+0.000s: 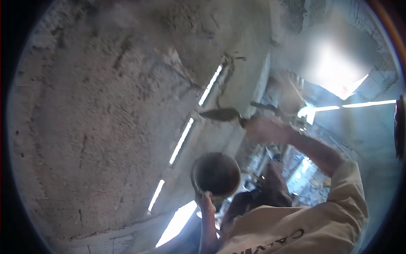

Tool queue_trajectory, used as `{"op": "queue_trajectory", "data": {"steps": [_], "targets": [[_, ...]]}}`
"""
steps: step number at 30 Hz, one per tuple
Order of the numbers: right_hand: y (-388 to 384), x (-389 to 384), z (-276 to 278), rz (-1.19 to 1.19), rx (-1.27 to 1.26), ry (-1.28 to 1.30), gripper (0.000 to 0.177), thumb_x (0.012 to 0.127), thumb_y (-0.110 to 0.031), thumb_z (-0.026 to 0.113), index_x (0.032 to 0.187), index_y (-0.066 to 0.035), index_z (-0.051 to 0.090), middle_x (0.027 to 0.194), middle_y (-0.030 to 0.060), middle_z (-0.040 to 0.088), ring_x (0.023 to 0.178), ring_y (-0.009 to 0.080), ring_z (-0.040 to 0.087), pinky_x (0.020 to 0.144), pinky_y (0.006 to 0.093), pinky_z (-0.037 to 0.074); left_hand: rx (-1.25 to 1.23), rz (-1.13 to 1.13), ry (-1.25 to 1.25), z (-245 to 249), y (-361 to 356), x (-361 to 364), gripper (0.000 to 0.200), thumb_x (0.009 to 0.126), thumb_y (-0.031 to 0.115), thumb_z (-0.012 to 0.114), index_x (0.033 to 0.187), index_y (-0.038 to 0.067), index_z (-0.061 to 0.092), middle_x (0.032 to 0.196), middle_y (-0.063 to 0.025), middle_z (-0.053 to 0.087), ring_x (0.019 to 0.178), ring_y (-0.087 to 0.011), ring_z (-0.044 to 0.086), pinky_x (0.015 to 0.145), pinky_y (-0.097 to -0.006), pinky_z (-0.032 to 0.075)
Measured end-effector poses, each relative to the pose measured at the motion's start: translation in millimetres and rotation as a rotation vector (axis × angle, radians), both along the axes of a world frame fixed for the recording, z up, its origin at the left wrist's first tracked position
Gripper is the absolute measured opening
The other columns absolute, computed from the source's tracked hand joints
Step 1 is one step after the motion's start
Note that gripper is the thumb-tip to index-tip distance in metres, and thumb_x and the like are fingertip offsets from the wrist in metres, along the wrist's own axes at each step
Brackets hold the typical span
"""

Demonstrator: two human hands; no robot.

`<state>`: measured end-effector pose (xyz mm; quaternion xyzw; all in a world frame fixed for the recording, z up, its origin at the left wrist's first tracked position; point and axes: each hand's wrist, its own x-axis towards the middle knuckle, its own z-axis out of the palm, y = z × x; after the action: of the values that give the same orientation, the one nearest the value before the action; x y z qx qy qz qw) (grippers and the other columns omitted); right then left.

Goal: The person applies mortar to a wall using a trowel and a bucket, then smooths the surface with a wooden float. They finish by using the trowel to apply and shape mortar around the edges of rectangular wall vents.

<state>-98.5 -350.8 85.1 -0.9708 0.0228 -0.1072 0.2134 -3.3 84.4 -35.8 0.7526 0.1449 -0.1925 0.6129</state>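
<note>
My right hand, slightly blurred, is closed round the handle of a trowel. The trowel's pointed blade reaches left, in front of a grey wall. Below it my left hand grips the lower rim of a round, dark bowl. The bowl's opening faces the camera, and its inside is too dark to make out. The trowel and the bowl are apart.
A rough plastered wall fills the left side. Narrow bright gaps run diagonally beside it. Bright light shines at the upper right. Blurred rubble lies beyond the right forearm.
</note>
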Motion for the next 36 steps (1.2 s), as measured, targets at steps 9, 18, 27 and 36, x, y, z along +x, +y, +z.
{"op": "queue_trajectory", "data": {"steps": [9, 18, 27, 36], "targets": [[95.9, -64.3, -67.6, -0.209, 0.311, 0.612, 0.02, 0.084, -0.022, 0.073, 0.091, -0.003, 0.074, 0.082, 0.0176, 0.073, 0.081, 0.032, 0.075, 0.067, 0.0475, 0.059, 0.227, -0.531, -0.488, -10.4, -101.0, -14.6, 0.047, 0.08, 0.004, 0.062, 0.126, -0.005, 0.065, 0.1, -0.0113, 0.068, 0.093, -0.0212, 0.065, 0.087, -0.0362, 0.052], [33.0, -92.6, -14.8, -0.294, 0.482, 0.604, 0.027, 0.08, -0.021, 0.074, 0.1, -0.002, 0.074, 0.092, 0.0182, 0.072, 0.086, 0.0375, 0.07, 0.078, 0.0482, 0.057, 0.092, -0.682, -0.45, 75.0, -179.4, -44.3, 0.077, 0.079, -0.014, 0.05, 0.155, -0.004, 0.042, 0.158, -0.0153, 0.051, 0.138, -0.0247, 0.057, 0.113, -0.0338, 0.042], [58.6, -182.5, -122.3, -0.052, 0.765, -0.004, 0.033, 0.095, -0.017, 0.06, 0.124, -0.008, 0.072, 0.115, 0.0175, 0.07, 0.104, 0.0339, 0.068, 0.096, 0.0447, 0.053, -0.112, -0.533, -0.172, 66.6, -191.1, -35.4, 0.049, 0.081, -0.003, 0.061, 0.131, -0.006, 0.061, 0.125, -0.0135, 0.068, 0.106, -0.0194, 0.065, 0.097, -0.0351, 0.05], [64.4, -89.9, 18.6, -0.174, 2.177, -0.212, 0.024, 0.097, -0.01, 0.067, 0.116, 0.004, 0.069, 0.075, 0.0064, 0.065, 0.058, 0.0116, 0.064, 0.046, 0.0242, 0.048, -0.204, -0.139, 0.14, 33.6, -153.1, -19.9, 0.046, 0.079, -0.001, 0.063, 0.125, 0.002, 0.061, 0.111, -0.0109, 0.066, 0.095, -0.0225, 0.064, 0.085, -0.0368, 0.055]]}}
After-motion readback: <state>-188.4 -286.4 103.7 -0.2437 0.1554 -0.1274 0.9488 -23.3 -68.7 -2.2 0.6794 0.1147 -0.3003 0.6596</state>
